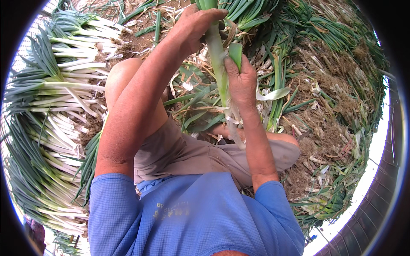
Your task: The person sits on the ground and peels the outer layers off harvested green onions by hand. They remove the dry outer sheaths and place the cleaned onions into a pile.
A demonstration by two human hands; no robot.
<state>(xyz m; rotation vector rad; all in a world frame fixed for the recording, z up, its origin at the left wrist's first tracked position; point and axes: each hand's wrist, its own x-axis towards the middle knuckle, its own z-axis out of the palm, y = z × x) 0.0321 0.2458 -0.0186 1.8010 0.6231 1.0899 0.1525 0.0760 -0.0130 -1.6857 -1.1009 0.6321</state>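
Observation:
My left hand [195,27] is wrapped around the upper, green part of a large green onion [217,70], whose leaves run out at the top edge of the view. The pale stalk hangs down towards my lap, and its lower end is blurred. Beside the stalk, my right hand [242,81] grips a strip of green outer leaf [235,54] between thumb and fingers. Thin, whitish torn skin [235,110] trails beneath that hand along the stalk.
Cleaned green onions [73,84] lie in rows at my left, white ends towards me. Rooted, unpeeled onions [333,96] are heaped at my right. Leaf scraps [198,105] cover the ground between my bent legs. A wire mesh fence [365,220] curves along the right.

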